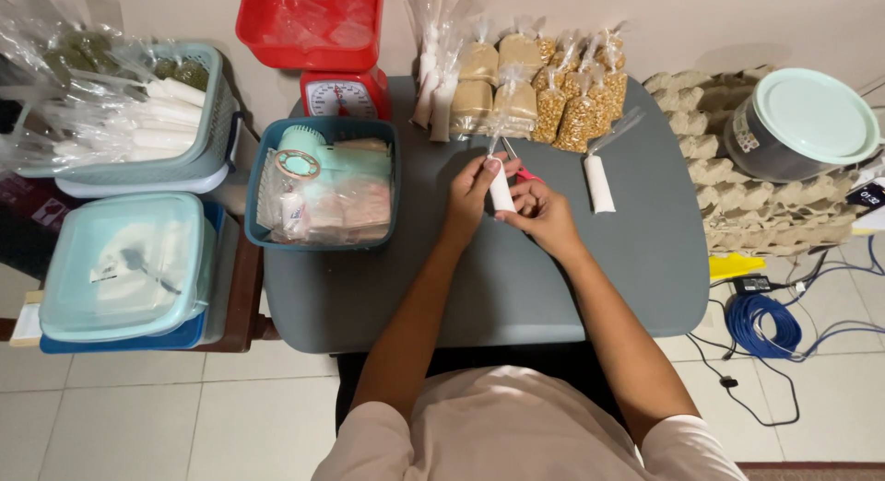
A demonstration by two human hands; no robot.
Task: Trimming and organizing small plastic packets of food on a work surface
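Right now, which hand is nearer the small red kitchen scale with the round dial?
Left. The left hand is right of and below the red kitchen scale; the right hand sits farther right.

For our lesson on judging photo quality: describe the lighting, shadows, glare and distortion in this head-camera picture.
Head view: soft, even indoor light; the grey rounded table shows only faint shadow under the left hand and right hand. Glare whitens the clear plastic bags in the pale blue basket. Wide-angle distortion bends the floor tiles at the edges. Focus is sharp throughout.
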